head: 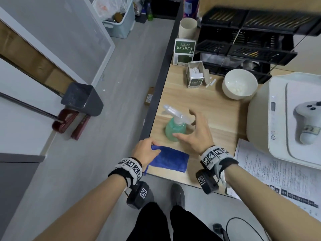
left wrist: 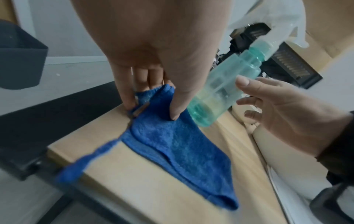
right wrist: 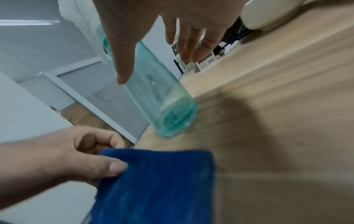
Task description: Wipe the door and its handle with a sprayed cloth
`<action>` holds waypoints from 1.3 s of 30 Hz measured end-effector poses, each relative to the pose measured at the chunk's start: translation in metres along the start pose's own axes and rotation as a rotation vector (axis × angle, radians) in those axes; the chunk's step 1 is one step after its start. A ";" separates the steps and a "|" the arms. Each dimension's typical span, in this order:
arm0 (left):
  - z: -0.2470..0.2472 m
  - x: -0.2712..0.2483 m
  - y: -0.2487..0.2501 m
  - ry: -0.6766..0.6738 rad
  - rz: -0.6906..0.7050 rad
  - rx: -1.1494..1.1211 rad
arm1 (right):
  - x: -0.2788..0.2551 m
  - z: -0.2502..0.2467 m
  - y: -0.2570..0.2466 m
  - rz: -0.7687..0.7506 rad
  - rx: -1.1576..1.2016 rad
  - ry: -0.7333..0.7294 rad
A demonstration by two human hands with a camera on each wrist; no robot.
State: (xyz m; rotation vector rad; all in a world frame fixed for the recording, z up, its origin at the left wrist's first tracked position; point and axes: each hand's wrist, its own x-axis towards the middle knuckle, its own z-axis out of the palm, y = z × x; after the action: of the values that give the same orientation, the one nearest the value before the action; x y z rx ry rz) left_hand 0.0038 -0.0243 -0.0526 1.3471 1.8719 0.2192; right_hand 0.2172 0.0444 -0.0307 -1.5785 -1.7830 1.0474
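Observation:
A folded blue cloth (head: 171,160) lies at the near left corner of the wooden table (head: 199,94). My left hand (head: 146,150) pinches its far left corner between thumb and fingers; the wrist view shows the cloth (left wrist: 178,144) bunched under the fingertips (left wrist: 175,115). A green spray bottle (head: 174,126) with a clear trigger head stands upright just beyond the cloth. My right hand (head: 194,131) is spread open beside the bottle (right wrist: 162,103), thumb and fingers on either side, not closed round it. The cloth (right wrist: 157,184) fills the lower part of the right wrist view.
A white bowl (head: 239,84), small cartons (head: 194,76), a black rack (head: 246,42) and a white appliance (head: 286,119) with printed papers (head: 278,174) share the table. On the floor to the left stand a grey bin (head: 81,100) and a pale blue crate (head: 119,23).

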 end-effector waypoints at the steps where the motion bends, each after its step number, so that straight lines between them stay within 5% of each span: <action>1: -0.001 0.004 0.000 0.010 -0.007 -0.029 | 0.007 0.003 -0.009 -0.025 -0.010 -0.037; 5: -0.009 0.021 0.006 0.021 -0.004 -0.098 | 0.024 0.006 -0.025 -0.074 -0.113 -0.113; 10: -0.024 0.057 0.022 0.023 0.029 -0.145 | 0.075 -0.009 -0.027 0.008 -0.150 0.031; 17: -0.031 0.106 0.038 0.056 0.014 -0.290 | 0.160 -0.002 -0.023 0.028 -0.131 0.053; 21: -0.033 0.128 0.048 0.095 -0.004 -0.337 | 0.139 -0.007 -0.003 0.151 -0.053 0.107; 27: -0.036 0.149 0.059 0.114 -0.018 -0.329 | 0.091 0.000 0.040 0.292 -0.301 -0.203; 39: -0.043 0.166 0.062 0.241 -0.004 -0.145 | 0.127 -0.013 0.044 0.297 -0.301 -0.099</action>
State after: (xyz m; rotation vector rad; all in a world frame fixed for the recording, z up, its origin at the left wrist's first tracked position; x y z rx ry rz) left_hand 0.0000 0.1567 -0.0726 1.2627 2.0129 0.5255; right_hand 0.2299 0.1719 -0.0725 -2.0572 -1.8802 1.0400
